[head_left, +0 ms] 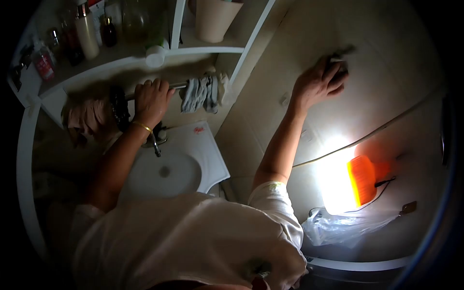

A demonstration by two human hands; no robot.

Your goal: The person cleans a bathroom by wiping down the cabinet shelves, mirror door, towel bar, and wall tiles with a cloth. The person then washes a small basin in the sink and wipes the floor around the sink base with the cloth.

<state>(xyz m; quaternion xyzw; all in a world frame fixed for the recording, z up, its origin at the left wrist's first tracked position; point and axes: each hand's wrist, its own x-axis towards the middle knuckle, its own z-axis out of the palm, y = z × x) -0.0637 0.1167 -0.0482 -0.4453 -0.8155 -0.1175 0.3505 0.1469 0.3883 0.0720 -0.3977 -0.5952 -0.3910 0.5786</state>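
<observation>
My left hand (pixel 152 100) is closed around the metal towel bar (pixel 178 86) under the shelf. Beside it on the bar hang a black band-like item (pixel 119 107) and a brownish cloth (pixel 89 116) to the left, and grey cloths (pixel 199 94) to the right. My right hand (pixel 323 82) is raised against the tiled wall (pixel 382 82), its fingers curled at a small dark object (pixel 342 52). Shadow and the fingers hide what that object is. Below my left hand, a tap (pixel 155 145) stands over the white washbasin (pixel 205 140).
An orange-backed lamp (pixel 363 181) glares on the right wall, with a cable (pixel 353 144) above it and a clear plastic bag (pixel 338 227) below. Bottles (pixel 87 34) and a beige cup (pixel 215 19) stand on the shelf (pixel 130 61). Much of the left side is dark.
</observation>
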